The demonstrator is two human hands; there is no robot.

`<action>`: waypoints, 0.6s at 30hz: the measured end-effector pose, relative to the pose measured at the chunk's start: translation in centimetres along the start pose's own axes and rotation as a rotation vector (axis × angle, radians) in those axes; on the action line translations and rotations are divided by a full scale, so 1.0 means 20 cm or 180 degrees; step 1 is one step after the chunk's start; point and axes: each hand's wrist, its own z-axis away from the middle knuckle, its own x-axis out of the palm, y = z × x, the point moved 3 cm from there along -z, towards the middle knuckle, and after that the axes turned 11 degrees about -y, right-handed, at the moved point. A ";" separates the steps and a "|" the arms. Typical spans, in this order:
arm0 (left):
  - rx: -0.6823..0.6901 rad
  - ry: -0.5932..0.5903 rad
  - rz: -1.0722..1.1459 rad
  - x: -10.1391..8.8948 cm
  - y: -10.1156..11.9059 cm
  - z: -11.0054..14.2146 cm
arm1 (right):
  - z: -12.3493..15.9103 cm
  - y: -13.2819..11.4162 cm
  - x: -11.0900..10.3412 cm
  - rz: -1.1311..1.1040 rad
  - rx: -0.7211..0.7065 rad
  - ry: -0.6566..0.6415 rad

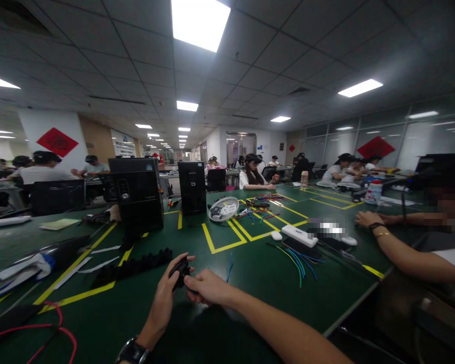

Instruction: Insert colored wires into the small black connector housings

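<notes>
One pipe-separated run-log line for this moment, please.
left hand: holding small black object | right hand: pinching same object | beyond hands: short thin blue wire on matte green tabletop

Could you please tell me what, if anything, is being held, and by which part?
The left hand holds a small black object by its left side; the right hand grips its right end.

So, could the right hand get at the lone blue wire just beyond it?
Probably yes: the blue wire lies on the green table just past the right hand, with nothing visible between them. But both it and the left hand hold a small black part, so it may need to let go first.
</notes>
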 end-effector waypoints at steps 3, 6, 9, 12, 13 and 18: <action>0.0142 0.0078 -0.0234 0.00 0.03 0.01 | 0.02 -0.01 0.00 -0.0197 0.0206 -0.0012; 0.0240 0.0236 -0.0436 0.00 0.07 0.03 | 0.03 -0.04 0.01 -0.0279 0.0201 -0.0078; 0.0309 0.0417 -0.0449 0.01 0.08 0.04 | 0.03 -0.05 0.04 -0.0301 0.0196 -0.0015; 0.0262 0.0543 -0.0330 0.03 0.07 0.05 | 0.03 -0.05 0.06 -0.0257 0.0208 0.0119; 0.0250 0.0581 -0.0295 0.04 0.07 0.05 | 0.03 -0.05 0.07 -0.0244 0.0209 0.0146; 0.0161 0.0826 -0.0677 0.03 0.09 0.06 | 0.04 -0.07 0.05 -0.0318 0.0277 0.0120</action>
